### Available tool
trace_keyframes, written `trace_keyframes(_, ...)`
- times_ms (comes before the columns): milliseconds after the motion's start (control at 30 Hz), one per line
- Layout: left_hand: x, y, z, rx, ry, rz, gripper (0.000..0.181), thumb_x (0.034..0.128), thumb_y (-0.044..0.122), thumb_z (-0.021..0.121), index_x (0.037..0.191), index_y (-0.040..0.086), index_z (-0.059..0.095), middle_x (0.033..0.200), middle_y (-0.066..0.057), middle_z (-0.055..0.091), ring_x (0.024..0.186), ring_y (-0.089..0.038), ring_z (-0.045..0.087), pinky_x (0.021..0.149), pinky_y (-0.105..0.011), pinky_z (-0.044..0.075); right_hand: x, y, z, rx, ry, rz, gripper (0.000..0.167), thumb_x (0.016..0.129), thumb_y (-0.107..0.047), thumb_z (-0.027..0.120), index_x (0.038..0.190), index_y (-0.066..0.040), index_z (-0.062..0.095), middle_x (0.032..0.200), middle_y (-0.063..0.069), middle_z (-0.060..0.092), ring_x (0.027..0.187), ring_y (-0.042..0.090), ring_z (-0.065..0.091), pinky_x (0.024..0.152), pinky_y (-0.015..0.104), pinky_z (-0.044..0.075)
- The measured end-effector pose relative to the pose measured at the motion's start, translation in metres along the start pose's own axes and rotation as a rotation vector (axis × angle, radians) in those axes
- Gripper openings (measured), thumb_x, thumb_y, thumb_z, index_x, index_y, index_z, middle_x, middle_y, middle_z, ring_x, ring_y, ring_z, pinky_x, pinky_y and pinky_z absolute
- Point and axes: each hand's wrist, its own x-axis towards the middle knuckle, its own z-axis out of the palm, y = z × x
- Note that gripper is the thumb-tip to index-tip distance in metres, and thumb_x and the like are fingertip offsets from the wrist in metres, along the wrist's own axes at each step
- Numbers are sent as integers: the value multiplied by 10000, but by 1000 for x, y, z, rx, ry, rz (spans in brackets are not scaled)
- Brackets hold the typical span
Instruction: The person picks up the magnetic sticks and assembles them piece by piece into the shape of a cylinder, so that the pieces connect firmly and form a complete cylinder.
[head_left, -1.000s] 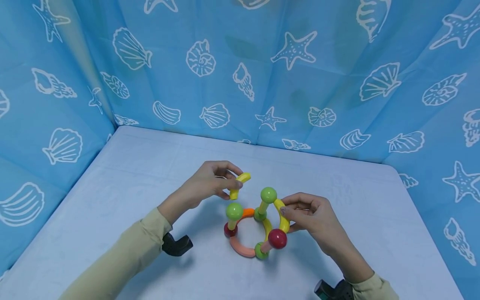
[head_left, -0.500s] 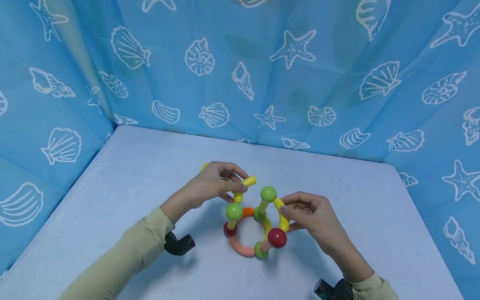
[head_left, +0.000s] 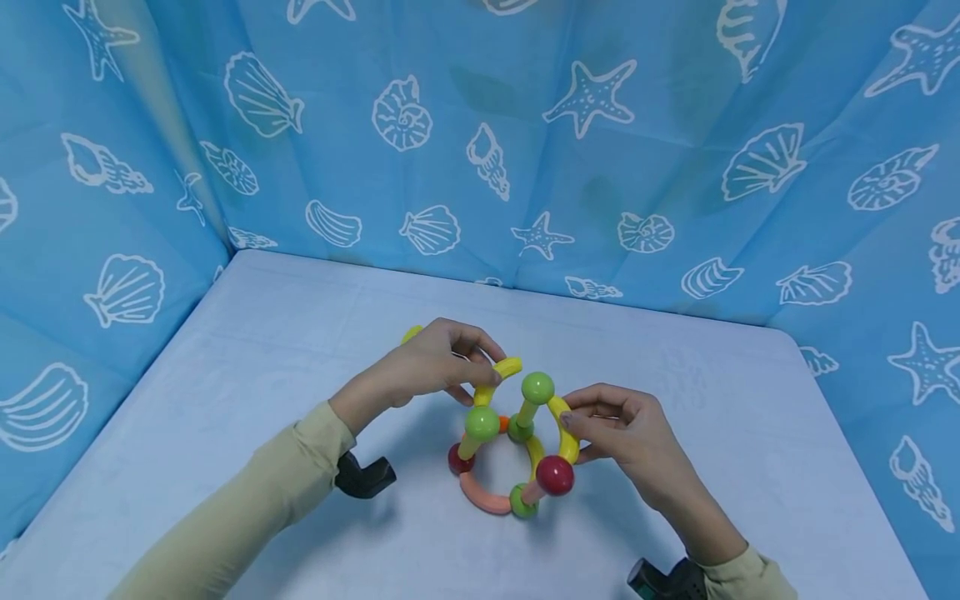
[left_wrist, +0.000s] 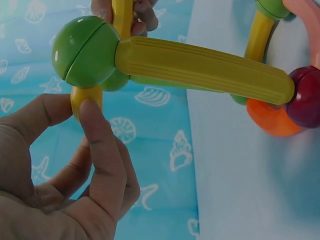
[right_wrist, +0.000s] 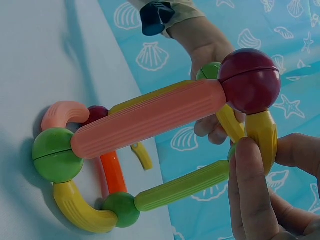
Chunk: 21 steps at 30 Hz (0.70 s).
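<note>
A ring of curved rods and balls lies on the table, with upright rods topped by balls. My left hand (head_left: 442, 362) pinches a yellow curved rod (head_left: 508, 367). One end of that rod meets a green ball (left_wrist: 86, 51) on a yellow straight rod (left_wrist: 205, 67). On the other side, my right hand (head_left: 626, 433) pinches another yellow curved rod (head_left: 566, 433). It spans from the far green ball (head_left: 537, 388) to a red ball (right_wrist: 250, 80) on a pink straight rod (right_wrist: 150, 120). In the ring, a pink curved rod (head_left: 483, 496) and an orange one (right_wrist: 114, 172) show.
A further yellow piece (right_wrist: 142, 156) lies on the table behind my left hand, mostly hidden in the head view. The white-covered table (head_left: 315, 308) backs onto a blue curtain (head_left: 450, 167) with shell prints. Black devices (head_left: 365, 477) sit at both wrists.
My left hand has moved right with its yellow curved rod, whose end now meets the near green ball. That ball has shifted slightly right. The right hand stays in place.
</note>
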Motion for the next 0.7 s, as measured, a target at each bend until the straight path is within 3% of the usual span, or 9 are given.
trace_keyframes(200, 2, 3, 1, 52, -28, 18, 236, 880, 132, 732, 1105, 63, 716, 914, -125, 660, 813, -261, 671, 678, -383, 606, 0, 0, 0, -7, 2, 1, 316, 918, -150, 733, 1139, 60, 651, 967, 204, 671, 759, 262, 679, 664, 423, 606)
trace_keyframes(700, -3, 7, -1, 163, -31, -17, 172, 883, 107, 731, 1052, 76, 741, 898, -92, 672, 793, -248, 658, 661, -352, 602, 2, 0, 2, -22, 18, 13, 319, 913, -155, 743, 1139, 53, 656, 973, 216, 680, 761, 266, 677, 667, 413, 606)
